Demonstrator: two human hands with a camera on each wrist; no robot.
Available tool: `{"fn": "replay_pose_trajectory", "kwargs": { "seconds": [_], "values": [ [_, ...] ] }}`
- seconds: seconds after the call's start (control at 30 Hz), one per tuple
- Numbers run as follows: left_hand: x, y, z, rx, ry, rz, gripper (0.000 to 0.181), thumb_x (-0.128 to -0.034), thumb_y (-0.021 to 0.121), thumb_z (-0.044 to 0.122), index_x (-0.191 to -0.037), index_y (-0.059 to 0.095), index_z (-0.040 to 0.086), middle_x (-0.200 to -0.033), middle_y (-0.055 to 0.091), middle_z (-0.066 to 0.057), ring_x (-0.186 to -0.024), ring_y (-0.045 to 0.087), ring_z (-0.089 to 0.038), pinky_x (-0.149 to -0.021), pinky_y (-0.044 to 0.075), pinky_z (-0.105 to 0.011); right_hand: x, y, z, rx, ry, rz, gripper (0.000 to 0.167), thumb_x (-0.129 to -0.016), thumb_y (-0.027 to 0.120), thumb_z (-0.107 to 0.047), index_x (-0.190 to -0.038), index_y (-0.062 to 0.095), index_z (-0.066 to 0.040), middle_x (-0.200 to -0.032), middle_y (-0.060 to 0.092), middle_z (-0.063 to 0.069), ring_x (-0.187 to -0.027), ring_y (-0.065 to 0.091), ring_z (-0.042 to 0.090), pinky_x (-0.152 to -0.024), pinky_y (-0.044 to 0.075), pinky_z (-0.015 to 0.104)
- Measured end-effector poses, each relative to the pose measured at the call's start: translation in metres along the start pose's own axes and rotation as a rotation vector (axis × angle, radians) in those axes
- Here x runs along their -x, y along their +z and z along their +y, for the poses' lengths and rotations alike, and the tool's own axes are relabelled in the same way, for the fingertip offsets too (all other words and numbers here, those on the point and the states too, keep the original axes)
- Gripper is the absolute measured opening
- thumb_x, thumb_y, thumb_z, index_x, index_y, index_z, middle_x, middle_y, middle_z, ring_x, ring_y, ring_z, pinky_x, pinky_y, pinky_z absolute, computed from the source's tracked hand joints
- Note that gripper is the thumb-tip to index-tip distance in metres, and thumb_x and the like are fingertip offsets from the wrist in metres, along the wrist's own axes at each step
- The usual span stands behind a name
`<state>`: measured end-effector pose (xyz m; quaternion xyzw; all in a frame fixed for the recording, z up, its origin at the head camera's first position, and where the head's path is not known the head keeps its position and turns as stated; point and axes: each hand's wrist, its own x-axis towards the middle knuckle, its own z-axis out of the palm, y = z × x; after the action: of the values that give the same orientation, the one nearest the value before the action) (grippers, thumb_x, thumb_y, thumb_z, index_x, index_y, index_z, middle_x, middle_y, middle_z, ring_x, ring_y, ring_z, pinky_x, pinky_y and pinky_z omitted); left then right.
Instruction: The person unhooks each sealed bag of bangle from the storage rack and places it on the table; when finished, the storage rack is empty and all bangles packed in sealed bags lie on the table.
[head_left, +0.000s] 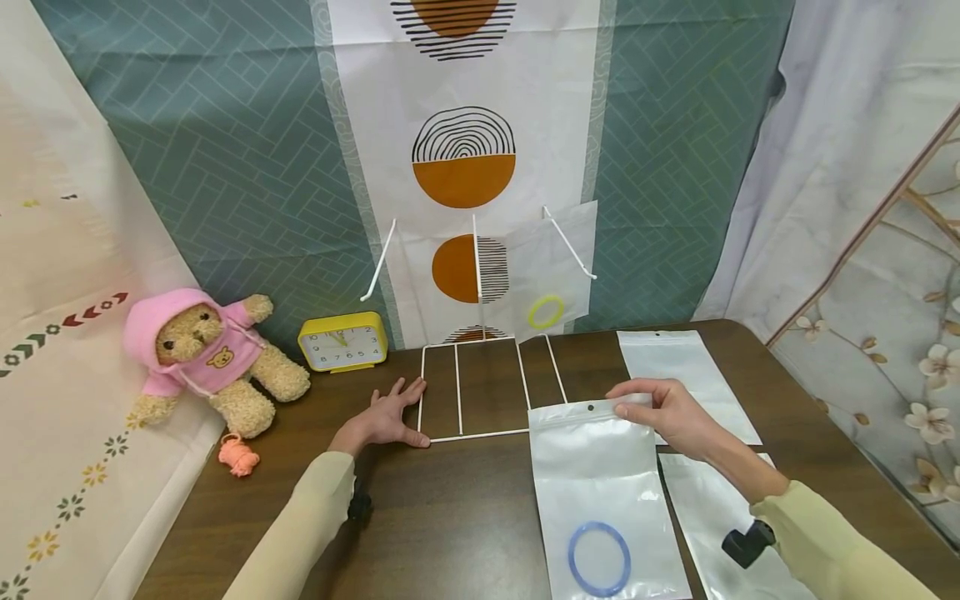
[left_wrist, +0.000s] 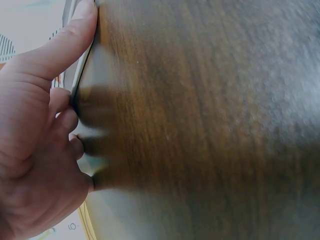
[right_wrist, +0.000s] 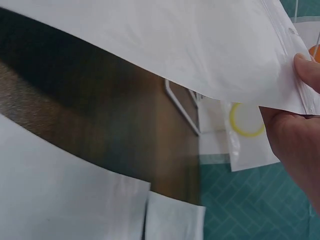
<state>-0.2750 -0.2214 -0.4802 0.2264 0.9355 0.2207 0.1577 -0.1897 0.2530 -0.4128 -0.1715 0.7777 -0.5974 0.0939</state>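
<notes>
My left hand (head_left: 386, 419) rests at the left front corner of a white wire rack (head_left: 480, 434), its fingers spread and its thumb touching the corner. My right hand (head_left: 678, 417) pinches the top edge of a silvery zip bag (head_left: 585, 475) between thumb and fingers. Inside that bag a blue ring (head_left: 572, 560) shows near the bottom. The bag hangs over the rack's right front corner. From the rack's right prong (head_left: 567, 242) hangs a clear-fronted bag (head_left: 517, 283) with a yellow ring (head_left: 532, 317). The left prong (head_left: 378, 262) carries nothing.
Two more silvery zip bags lie on the right, one behind (head_left: 712, 379) and one in front (head_left: 712, 533). A yellow clock (head_left: 345, 343), a teddy bear (head_left: 217, 358) in a pink hoodie and a small orange bundle (head_left: 238, 457) are on the left. A patterned curtain stands behind.
</notes>
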Motion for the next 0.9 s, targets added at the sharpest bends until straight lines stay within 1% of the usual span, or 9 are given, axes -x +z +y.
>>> {"fn": "replay_pose_trajectory", "kwargs": {
  "seconds": [0.07, 0.2, 0.37, 0.5, 0.7, 0.9],
  "values": [
    [0.001, -0.001, 0.002, 0.001, -0.005, 0.003, 0.113, -0.0751, 0.086, 0.047, -0.158, 0.023, 0.001, -0.164, 0.017, -0.017, -0.149, 0.003, -0.045, -0.109, 0.000, -0.073, 0.000, 0.000, 0.004, -0.005, 0.013, -0.009, 0.031, -0.095, 0.069, -0.008, -0.119, 0.064, 0.011, -0.106, 0.072, 0.007, -0.078, 0.069, 0.021, -0.069, 0.058, 0.034],
    [0.002, -0.002, 0.005, -0.002, -0.012, 0.011, 0.111, -0.0764, 0.086, 0.042, -0.157, 0.024, 0.000, -0.164, 0.018, -0.018, -0.149, 0.004, -0.045, -0.109, 0.001, -0.073, 0.000, 0.001, 0.011, -0.053, 0.033, -0.039, 0.031, -0.096, 0.068, -0.008, -0.120, 0.063, 0.010, -0.106, 0.072, 0.009, -0.078, 0.070, 0.022, -0.068, 0.058, 0.035],
    [0.002, -0.002, 0.005, 0.003, -0.015, 0.012, 0.110, -0.0766, 0.086, 0.041, -0.157, 0.023, 0.000, -0.164, 0.017, -0.018, -0.149, 0.004, -0.045, -0.109, 0.001, -0.072, -0.001, 0.003, 0.021, -0.093, 0.045, -0.061, 0.031, -0.095, 0.068, -0.008, -0.120, 0.063, 0.010, -0.104, 0.073, 0.011, -0.080, 0.072, 0.024, -0.069, 0.059, 0.038],
    [0.002, -0.001, 0.004, 0.010, -0.012, 0.011, 0.111, -0.0762, 0.087, 0.042, -0.157, 0.023, 0.000, -0.164, 0.018, -0.018, -0.149, 0.003, -0.045, -0.109, 0.000, -0.072, -0.003, 0.004, 0.030, -0.086, 0.046, -0.054, 0.032, -0.095, 0.069, -0.008, -0.120, 0.063, 0.011, -0.106, 0.073, 0.013, -0.082, 0.072, 0.023, -0.070, 0.059, 0.037],
    [0.002, -0.002, 0.003, 0.004, -0.020, 0.008, 0.112, -0.0757, 0.086, 0.044, -0.158, 0.024, 0.001, -0.164, 0.018, -0.017, -0.149, 0.003, -0.044, -0.109, 0.000, -0.072, -0.005, 0.007, 0.043, -0.019, 0.036, -0.028, 0.031, -0.094, 0.071, -0.009, -0.118, 0.065, 0.010, -0.107, 0.072, 0.015, -0.085, 0.070, 0.019, -0.073, 0.057, 0.033],
    [0.001, -0.001, 0.003, 0.008, -0.022, 0.009, 0.112, -0.0754, 0.086, 0.044, -0.158, 0.024, 0.001, -0.164, 0.018, -0.017, -0.149, 0.003, -0.044, -0.109, 0.000, -0.072, -0.006, 0.009, 0.051, -0.025, 0.052, -0.024, 0.032, -0.093, 0.072, -0.010, -0.118, 0.066, 0.010, -0.107, 0.071, 0.014, -0.083, 0.069, 0.018, -0.072, 0.057, 0.032]
  ]
}}
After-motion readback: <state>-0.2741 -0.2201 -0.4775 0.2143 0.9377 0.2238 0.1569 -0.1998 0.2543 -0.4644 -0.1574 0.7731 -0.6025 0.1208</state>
